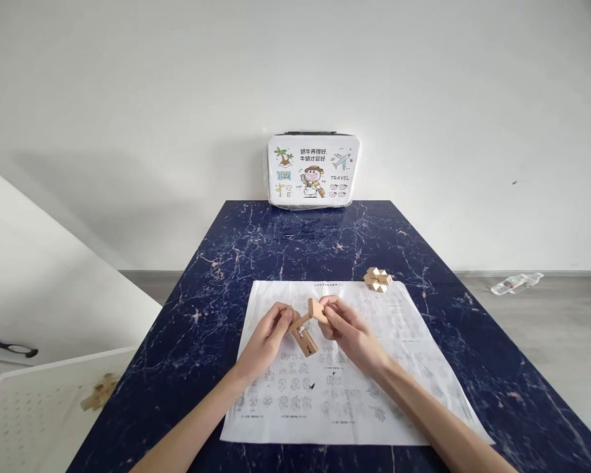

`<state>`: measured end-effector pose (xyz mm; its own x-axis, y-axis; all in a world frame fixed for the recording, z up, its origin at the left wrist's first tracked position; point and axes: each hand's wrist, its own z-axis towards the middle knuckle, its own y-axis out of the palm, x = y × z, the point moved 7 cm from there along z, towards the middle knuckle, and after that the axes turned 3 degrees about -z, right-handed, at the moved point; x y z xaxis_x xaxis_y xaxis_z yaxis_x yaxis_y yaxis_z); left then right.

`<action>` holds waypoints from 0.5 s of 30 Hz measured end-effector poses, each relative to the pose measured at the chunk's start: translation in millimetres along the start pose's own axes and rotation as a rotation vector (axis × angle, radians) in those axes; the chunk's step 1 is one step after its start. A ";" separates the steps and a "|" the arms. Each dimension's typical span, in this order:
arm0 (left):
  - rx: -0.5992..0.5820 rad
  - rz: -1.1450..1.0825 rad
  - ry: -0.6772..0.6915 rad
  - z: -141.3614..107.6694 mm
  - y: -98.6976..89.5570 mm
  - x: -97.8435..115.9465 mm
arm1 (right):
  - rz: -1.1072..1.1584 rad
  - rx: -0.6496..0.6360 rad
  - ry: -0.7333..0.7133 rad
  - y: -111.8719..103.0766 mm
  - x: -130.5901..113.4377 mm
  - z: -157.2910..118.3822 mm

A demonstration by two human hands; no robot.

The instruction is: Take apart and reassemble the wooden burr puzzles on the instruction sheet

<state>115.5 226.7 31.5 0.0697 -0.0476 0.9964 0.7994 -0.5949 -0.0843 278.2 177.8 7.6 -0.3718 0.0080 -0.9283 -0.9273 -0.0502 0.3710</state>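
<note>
Over a printed instruction sheet (374, 414), my left hand (266, 332) pinches several joined wooden puzzle pieces (306, 342). One of them hangs down, with a notch and a dark mark on it. My right hand (349, 328) grips another wooden puzzle piece (317, 310), a flat block tilted upward. The two hands' pieces meet or nearly meet between my fingers; whether they interlock I cannot tell. At the sheet's far right corner sits an assembled wooden burr puzzle (378, 280).
Against the wall, a white printed case (314, 171) stands on the far end of the blue marbled table (217, 263). Lower left, a white perforated basket (39, 407) holds more wooden pieces (100, 391). A clear plastic bottle (517, 283) lies on the floor to the right.
</note>
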 end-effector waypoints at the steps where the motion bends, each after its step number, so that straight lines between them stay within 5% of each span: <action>1: -0.024 -0.010 -0.019 -0.3 1.3 -1.9 | -0.024 -0.009 -0.013 1.3 0.2 -0.9; 7: -0.134 -0.014 -0.096 -1.4 6.8 -12.1 | -0.108 -0.025 -0.029 1.1 3.2 -2.0; 15: -0.129 0.003 -0.072 -0.4 7.4 -8.2 | -0.223 -0.024 -0.013 3.6 9.3 -4.0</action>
<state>120.5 222.4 22.7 0.1180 0.0057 0.9930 0.7164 -0.6930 -0.0811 271.6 173.7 0.2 -0.1582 0.0348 -0.9868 -0.9854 -0.0691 0.1556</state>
